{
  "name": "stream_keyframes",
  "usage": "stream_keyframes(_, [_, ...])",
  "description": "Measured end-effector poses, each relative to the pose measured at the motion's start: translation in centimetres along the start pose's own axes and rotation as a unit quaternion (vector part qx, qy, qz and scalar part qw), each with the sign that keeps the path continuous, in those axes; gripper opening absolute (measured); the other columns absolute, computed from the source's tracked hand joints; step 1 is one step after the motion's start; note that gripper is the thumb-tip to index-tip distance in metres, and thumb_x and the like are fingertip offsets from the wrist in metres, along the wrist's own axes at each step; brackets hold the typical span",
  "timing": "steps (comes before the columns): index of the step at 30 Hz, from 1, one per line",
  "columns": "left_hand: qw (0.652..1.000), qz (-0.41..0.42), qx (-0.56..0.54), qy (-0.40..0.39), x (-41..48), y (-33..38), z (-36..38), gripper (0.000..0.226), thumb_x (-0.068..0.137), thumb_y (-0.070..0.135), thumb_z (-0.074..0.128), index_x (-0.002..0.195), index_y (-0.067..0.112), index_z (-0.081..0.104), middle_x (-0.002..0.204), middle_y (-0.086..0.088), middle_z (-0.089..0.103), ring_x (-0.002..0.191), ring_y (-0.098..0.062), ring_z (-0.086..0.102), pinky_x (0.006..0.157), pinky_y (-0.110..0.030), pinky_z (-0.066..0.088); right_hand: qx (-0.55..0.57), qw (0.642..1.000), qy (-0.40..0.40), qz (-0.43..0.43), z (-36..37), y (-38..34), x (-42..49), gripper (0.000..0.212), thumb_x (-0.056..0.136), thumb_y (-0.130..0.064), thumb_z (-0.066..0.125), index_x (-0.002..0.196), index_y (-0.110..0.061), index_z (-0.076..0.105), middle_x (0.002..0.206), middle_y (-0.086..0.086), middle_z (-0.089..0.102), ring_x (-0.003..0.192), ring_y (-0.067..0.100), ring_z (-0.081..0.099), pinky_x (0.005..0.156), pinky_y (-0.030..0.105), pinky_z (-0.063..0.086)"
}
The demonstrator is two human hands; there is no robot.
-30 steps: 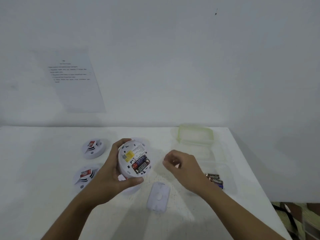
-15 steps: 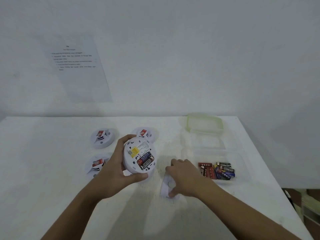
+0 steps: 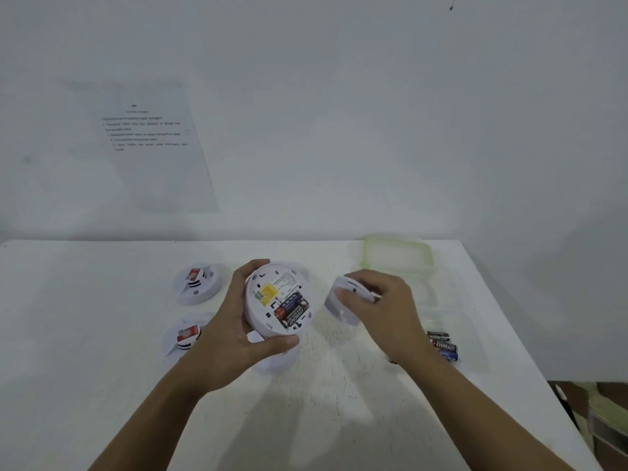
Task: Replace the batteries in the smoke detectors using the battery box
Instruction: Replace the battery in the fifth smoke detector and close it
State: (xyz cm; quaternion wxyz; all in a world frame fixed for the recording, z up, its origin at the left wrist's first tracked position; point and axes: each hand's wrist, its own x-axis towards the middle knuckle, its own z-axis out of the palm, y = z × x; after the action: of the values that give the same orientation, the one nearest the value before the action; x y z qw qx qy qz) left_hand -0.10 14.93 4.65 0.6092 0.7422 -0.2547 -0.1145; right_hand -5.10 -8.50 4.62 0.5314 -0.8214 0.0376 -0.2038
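My left hand (image 3: 231, 338) grips a round white smoke detector (image 3: 272, 300) tilted back-side up above the table. Its open compartment shows two batteries (image 3: 293, 309) and a yellow label. My right hand (image 3: 380, 307) holds the white battery cover (image 3: 343, 300) lifted off the table, just right of the detector. The clear battery box (image 3: 452, 321) lies further right, with several batteries (image 3: 443, 345) showing past my wrist.
Two more smoke detectors sit on the white table (image 3: 85, 334) at the left: one (image 3: 198, 283) further back, one (image 3: 185, 334) nearer. Another white piece (image 3: 275, 363) lies under my left hand. The box's green-rimmed lid (image 3: 397, 256) rests behind the box. A printed sheet (image 3: 153, 144) hangs on the wall.
My right hand reached down to the battery cover on the table, took hold of it and lifted it up beside the detector. My left hand kept holding the detector.
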Motion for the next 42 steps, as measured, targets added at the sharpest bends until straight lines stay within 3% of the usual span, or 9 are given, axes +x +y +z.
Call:
stream_keyframes(8, [0.999, 0.026, -0.009, -0.026, 1.3, 1.0, 2.2, 0.093, 0.071, 0.006, 0.086, 0.142, 0.033, 0.032, 0.133, 0.017, 0.053, 0.129, -0.011, 0.053, 0.089, -0.021, 0.055, -0.066, 0.981, 0.061, -0.174, 1.2, -3.3, 0.2, 0.015, 0.088, -0.012, 0.076, 0.101, -0.017, 0.080, 0.091, -0.005, 0.063, 0.086, 0.008, 0.062, 0.070, 0.014, 0.049])
stream_keyframes(11, [0.998, 0.036, -0.015, -0.046, 1.6, 1.3, 2.6, 0.092, 0.074, 0.004, 0.085, 0.145, 0.030, 0.032, 0.136, 0.010, 0.054, 0.128, -0.020, 0.056, 0.096, -0.033, 0.056, -0.120, 0.977, 0.014, -0.176, 1.8, -2.8, 0.0, 0.023, 0.091, -0.031, 0.073, 0.111, -0.020, 0.077, 0.102, -0.007, 0.057, 0.091, 0.007, 0.058, 0.073, 0.019, 0.050])
stream_keyframes(14, [0.999, 0.037, -0.008, -0.037, 1.9, 1.4, 2.8, 0.093, 0.072, 0.013, 0.085, 0.146, 0.030, 0.031, 0.139, 0.010, 0.054, 0.128, -0.021, 0.056, 0.099, -0.037, 0.055, -0.146, 0.975, -0.077, -0.146, 1.3, -2.6, -0.2, 0.044, 0.093, -0.051, 0.061, 0.127, -0.025, 0.069, 0.122, -0.013, 0.052, 0.111, 0.004, 0.051, 0.090, 0.020, 0.046])
stream_keyframes(18, [0.999, 0.038, 0.001, -0.020, 2.3, 1.3, 2.9, 0.091, 0.071, 0.020, 0.085, 0.144, 0.032, 0.032, 0.135, 0.018, 0.054, 0.127, -0.015, 0.056, 0.096, -0.030, 0.056, -0.185, 0.951, -0.188, -0.163, -0.3, -2.6, 0.2, 0.055, 0.098, -0.050, 0.056, 0.146, -0.024, 0.052, 0.140, -0.014, 0.040, 0.132, 0.004, 0.036, 0.109, 0.025, 0.038])
stream_keyframes(21, [0.999, 0.031, -0.002, -0.030, 2.4, 1.3, 2.8, 0.094, 0.070, 0.017, 0.087, 0.144, 0.036, 0.031, 0.135, 0.017, 0.053, 0.127, -0.017, 0.055, 0.092, -0.029, 0.057, -0.196, 0.938, -0.218, -0.187, -1.5, -2.3, 1.2, 0.053, 0.099, -0.042, 0.058, 0.148, -0.023, 0.050, 0.142, -0.012, 0.039, 0.131, 0.004, 0.036, 0.107, 0.022, 0.036])
stream_keyframes(27, [0.998, 0.040, -0.024, -0.041, 2.4, 1.9, 2.8, 0.095, 0.072, 0.004, 0.084, 0.146, 0.031, 0.030, 0.133, 0.015, 0.055, 0.127, -0.018, 0.057, 0.092, -0.026, 0.056, -0.154, 0.955, -0.097, -0.234, -1.3, -2.1, 1.4, 0.043, 0.087, -0.047, 0.072, 0.126, -0.028, 0.069, 0.124, -0.015, 0.055, 0.116, 0.005, 0.051, 0.095, 0.028, 0.047])
stream_keyframes(30, [0.998, 0.047, 0.007, -0.034, 2.7, 2.0, 2.8, 0.095, 0.071, 0.014, 0.087, 0.144, 0.032, 0.029, 0.135, 0.022, 0.052, 0.129, -0.011, 0.054, 0.093, -0.019, 0.053, -0.141, 0.958, -0.047, -0.245, -0.9, -2.2, 1.2, 0.038, 0.087, -0.045, 0.073, 0.118, -0.024, 0.071, 0.121, -0.010, 0.057, 0.115, 0.010, 0.054, 0.088, 0.030, 0.050])
stream_keyframes(36, [0.998, 0.052, 0.026, -0.024, 2.9, 2.0, 2.8, 0.097, 0.068, 0.024, 0.086, 0.145, 0.034, 0.028, 0.139, 0.021, 0.049, 0.130, -0.011, 0.052, 0.098, -0.022, 0.053, -0.138, 0.966, -0.048, -0.212, -0.4, -2.8, 1.7, 0.035, 0.087, -0.049, 0.071, 0.116, -0.028, 0.073, 0.119, -0.011, 0.057, 0.113, 0.006, 0.054, 0.084, 0.024, 0.052])
stream_keyframes(42, [0.997, 0.064, 0.051, -0.008, 3.0, 2.3, 3.0, 0.092, 0.069, 0.028, 0.086, 0.139, 0.040, 0.028, 0.129, 0.038, 0.048, 0.125, 0.005, 0.050, 0.086, -0.006, 0.048, -0.123, 0.971, -0.010, -0.204, 0.6, -2.8, 1.5, 0.034, 0.086, -0.042, 0.077, 0.117, -0.028, 0.075, 0.119, -0.010, 0.060, 0.104, -0.001, 0.050, 0.083, 0.013, 0.047])
